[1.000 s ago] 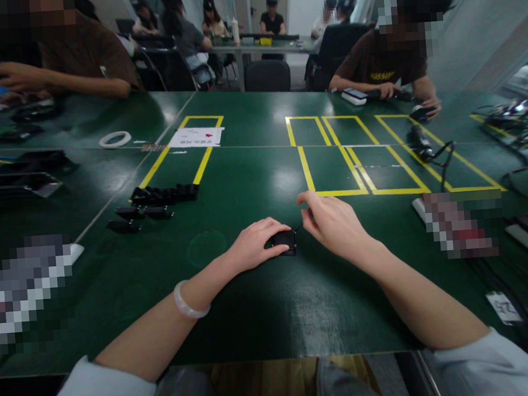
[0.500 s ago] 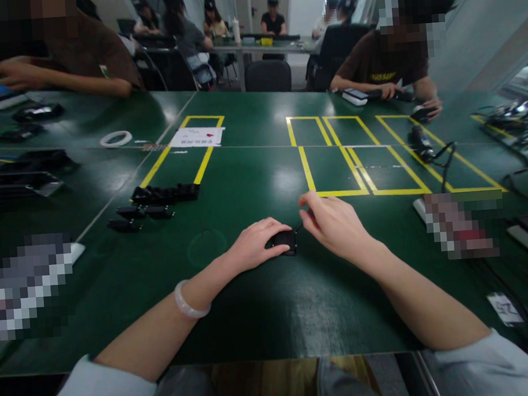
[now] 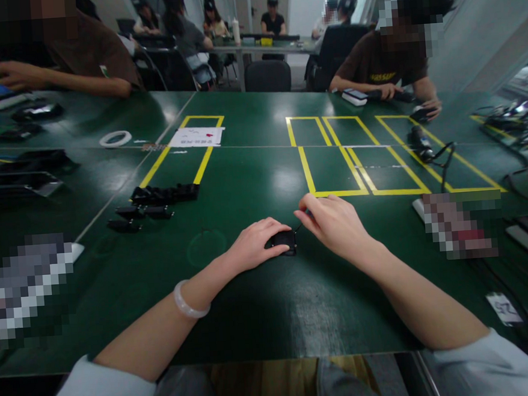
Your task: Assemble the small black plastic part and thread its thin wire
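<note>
Two bare hands work over a small black block (image 3: pixel 288 242) that lies on the green table (image 3: pixel 249 181), in front of the person and between the hands. The left hand (image 3: pixel 254 242) grasps it from the left, fingers along the far side and thumb along the near side; a pale bracelet (image 3: pixel 187 301) circles that wrist. The right hand (image 3: pixel 338 220) is raised just beside the block, thumb and forefinger pinched on a thin dark rod (image 3: pixel 298 226) that slants down to the block's far right corner; whether the tip sits in the block is too small to tell. Left of the left hand and farther off, a row of black parts (image 3: pixel 166 194) lies near a few loose pieces (image 3: pixel 159 212). Beyond them are a sheet of paper (image 3: pixel 196 137) with writing on it and a white ring (image 3: pixel 128 137). Yellow tape (image 3: pixel 341 192) marks out rectangles beyond the right hand. Across the table on the right, a co-worker (image 3: pixel 383 63) in a dark shirt leans over a white device (image 3: pixel 354 97).
</note>
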Available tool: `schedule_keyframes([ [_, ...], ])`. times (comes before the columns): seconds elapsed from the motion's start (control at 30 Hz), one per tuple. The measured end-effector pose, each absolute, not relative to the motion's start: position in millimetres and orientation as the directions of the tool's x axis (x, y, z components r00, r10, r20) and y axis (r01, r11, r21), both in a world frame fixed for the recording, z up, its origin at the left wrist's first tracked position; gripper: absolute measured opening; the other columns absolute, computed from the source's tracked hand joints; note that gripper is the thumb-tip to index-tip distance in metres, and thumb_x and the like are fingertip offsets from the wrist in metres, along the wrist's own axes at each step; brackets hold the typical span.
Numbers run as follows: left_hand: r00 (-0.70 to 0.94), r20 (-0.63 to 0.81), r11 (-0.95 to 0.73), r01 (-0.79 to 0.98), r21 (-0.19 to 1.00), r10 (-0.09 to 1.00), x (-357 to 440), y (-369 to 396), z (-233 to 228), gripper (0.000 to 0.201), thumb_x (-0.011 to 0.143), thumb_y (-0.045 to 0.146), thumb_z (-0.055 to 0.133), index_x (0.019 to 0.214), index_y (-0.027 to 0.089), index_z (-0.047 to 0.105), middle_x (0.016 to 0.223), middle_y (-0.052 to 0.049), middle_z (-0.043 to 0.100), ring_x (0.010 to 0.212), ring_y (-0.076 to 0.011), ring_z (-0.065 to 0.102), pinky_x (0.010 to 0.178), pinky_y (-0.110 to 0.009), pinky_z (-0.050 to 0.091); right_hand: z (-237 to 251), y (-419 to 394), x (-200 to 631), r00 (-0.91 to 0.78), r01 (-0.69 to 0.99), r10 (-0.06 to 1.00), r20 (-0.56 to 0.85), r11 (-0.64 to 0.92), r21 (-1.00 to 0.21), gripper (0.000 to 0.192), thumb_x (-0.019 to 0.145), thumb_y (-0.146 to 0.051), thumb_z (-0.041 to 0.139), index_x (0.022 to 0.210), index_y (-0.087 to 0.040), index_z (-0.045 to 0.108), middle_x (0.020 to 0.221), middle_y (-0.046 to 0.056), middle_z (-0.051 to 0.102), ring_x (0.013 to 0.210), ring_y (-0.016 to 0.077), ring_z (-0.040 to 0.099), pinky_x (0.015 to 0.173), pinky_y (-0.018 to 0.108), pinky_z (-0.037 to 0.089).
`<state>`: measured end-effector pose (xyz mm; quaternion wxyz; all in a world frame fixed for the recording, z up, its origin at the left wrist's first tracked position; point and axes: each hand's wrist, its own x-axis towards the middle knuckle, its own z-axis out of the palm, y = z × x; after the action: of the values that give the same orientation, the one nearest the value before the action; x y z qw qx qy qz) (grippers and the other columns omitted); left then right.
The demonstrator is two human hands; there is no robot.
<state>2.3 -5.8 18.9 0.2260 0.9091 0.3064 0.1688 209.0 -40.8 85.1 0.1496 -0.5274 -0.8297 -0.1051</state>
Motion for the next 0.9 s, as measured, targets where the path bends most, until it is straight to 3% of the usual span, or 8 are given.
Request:
schedule_keyframes([
  [0.27,0.753,0.159,-0.707,0.492,0.508,0.638,2.5,-6.3,20.7,0.037,0.089,0.041,0.054,0.122,0.024,0.055,0.114,-0.007,0.058,0.105,-0.0224,0.056,0.092,-0.035,0.045,86.9,-42.7,207.3,-0.394,0.902,0.839,0.376,0.431,-0.016,0.02,0.09,-0.022,0.038,0.103,-0.016,0.051,0.074,0.002,0.067,0.066,0.0146,0.06,0.069,0.026,0.035],
  [0.5,0.755,0.168,-0.712,0.486,0.507,0.634,2.4,-5.7,19.0,0.037,0.089,0.042,0.054,0.122,0.025,0.056,0.113,-0.007,0.059,0.104,-0.0224,0.056,0.092,-0.035,0.045,90.9,-42.3,207.5,-0.371,0.924,0.88,0.298,0.382,0.021,0.028,0.096,-0.035,0.032,0.089,-0.018,0.053,0.07,0.003,0.067,0.062,0.0156,0.058,0.066,0.027,0.033],
  [0.77,0.748,0.168,-0.706,0.492,0.508,0.642,2.3,-6.1,19.2,0.037,0.089,0.042,0.054,0.122,0.025,0.055,0.115,-0.007,0.058,0.104,-0.0224,0.056,0.093,-0.035,0.045,86.4,-40.7,209.3,-0.379,0.915,0.86,0.341,0.402,0.003,0.019,0.092,-0.022,0.033,0.096,-0.018,0.051,0.074,0.002,0.067,0.063,0.0137,0.058,0.065,0.026,0.033],
  [0.9,0.753,0.16,-0.71,0.496,0.5,0.639,2.1,-6.2,19.6,0.037,0.09,0.042,0.054,0.123,0.025,0.055,0.114,-0.007,0.058,0.104,-0.0224,0.056,0.092,-0.035,0.045,88.5,-41.6,209.3,-0.382,0.915,0.863,0.33,0.403,0.006,0.02,0.094,-0.027,0.033,0.092,-0.018,0.052,0.071,0.002,0.066,0.061,0.0136,0.057,0.065,0.026,0.032],
])
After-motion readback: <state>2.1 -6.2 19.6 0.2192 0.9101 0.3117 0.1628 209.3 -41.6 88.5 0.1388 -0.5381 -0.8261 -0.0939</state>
